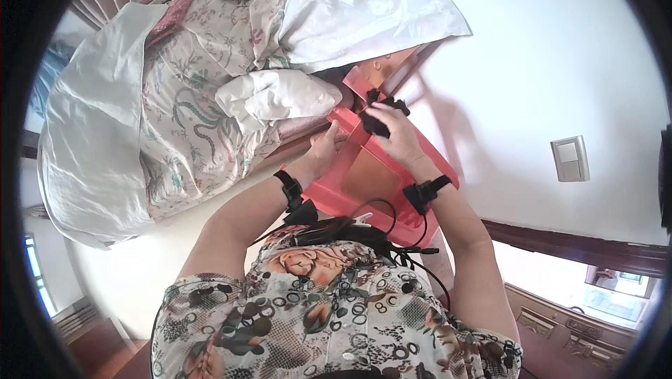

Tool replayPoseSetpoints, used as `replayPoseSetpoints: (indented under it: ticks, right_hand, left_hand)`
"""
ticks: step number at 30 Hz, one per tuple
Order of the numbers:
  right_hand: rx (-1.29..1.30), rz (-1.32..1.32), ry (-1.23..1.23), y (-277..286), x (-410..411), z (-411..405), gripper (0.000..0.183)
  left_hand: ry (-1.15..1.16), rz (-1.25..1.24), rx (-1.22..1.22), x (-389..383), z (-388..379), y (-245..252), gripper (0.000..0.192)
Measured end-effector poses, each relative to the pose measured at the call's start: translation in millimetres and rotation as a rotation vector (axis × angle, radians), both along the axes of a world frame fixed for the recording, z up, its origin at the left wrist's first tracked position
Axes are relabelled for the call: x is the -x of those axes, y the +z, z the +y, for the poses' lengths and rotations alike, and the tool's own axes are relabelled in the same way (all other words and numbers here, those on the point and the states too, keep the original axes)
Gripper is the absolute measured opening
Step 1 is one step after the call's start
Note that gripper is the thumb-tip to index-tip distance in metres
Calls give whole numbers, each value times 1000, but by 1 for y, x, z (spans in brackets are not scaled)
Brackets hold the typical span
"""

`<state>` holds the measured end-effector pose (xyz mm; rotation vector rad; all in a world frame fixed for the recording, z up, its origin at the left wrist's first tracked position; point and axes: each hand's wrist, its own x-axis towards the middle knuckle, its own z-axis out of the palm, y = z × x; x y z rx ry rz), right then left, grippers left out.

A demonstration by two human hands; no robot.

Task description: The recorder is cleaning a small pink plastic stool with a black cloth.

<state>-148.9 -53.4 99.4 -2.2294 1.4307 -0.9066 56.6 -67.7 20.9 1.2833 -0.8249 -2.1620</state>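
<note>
A red plastic stool (331,182) is tilted in front of my chest, its broad openings showing an orange-brown surface behind. My left hand (324,150) grips it near its far left part, thumb up, the other fingers partly hidden. A bunched black cloth (375,124) lies against the far part of the stool. Over that cloth is my right hand (396,132), fingers bent around it and pressing it to the red plastic. Each wrist wears a black strap with a small device, and cables run from there towards my chest.
A bed with a patterned quilt (184,111), a white sheet (367,6) and a bunched white cloth (278,95) stands beyond my left hand. On the right rises a white wall (525,90) with a light switch (570,158). A carved wooden furnishing (567,332) is at the lower right.
</note>
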Motion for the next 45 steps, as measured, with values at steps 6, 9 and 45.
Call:
replayPoseSetpoints:
  ticks: [6, 9, 45]
  right_hand:
    - [-134, 162, 331, -13, -32, 51, 68]
    - [-42, 454, 90, -33, -3, 27, 73]
    - [-460, 100, -30, -79, 110, 342, 57]
  left_hand:
    - [72, 299, -20, -16, 5, -23, 78]
    - [88, -4, -37, -1, 5, 14, 71]
    - [-1302, -1010, 1604, -15, 95, 15, 101]
